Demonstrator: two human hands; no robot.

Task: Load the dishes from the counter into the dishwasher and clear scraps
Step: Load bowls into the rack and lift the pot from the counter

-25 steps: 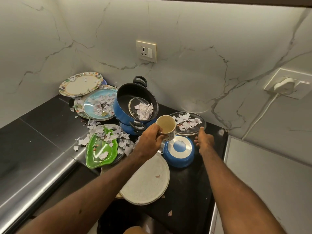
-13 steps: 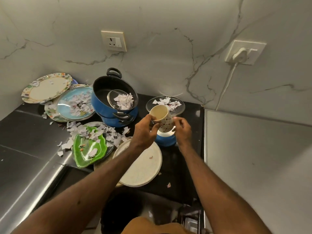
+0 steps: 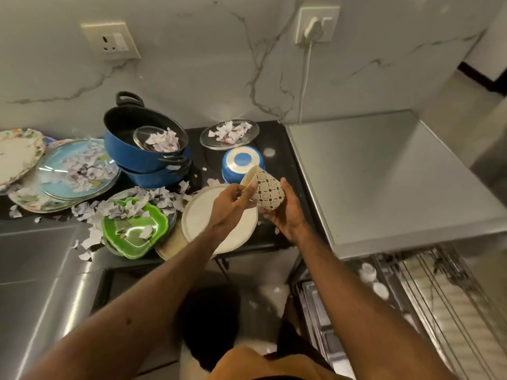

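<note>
Two hands: both hold one patterned cup (image 3: 267,190) in the air above the table (image 3: 277,149).
Left hand (image 3: 233,201): thumb and fingers pinch the cup's rim.
Right hand (image 3: 285,212): fingers curl round the cup's base from below.
Cup position: tilted, mouth facing left, over the white plate (image 3: 203,215), just in front of the upturned blue bowl (image 3: 241,163).
Scraps (image 3: 162,141): torn paper in the stacked blue pots (image 3: 137,157) and the green dish (image 3: 134,229).
Dishwasher rack (image 3: 411,297): low right, blurred.
</note>
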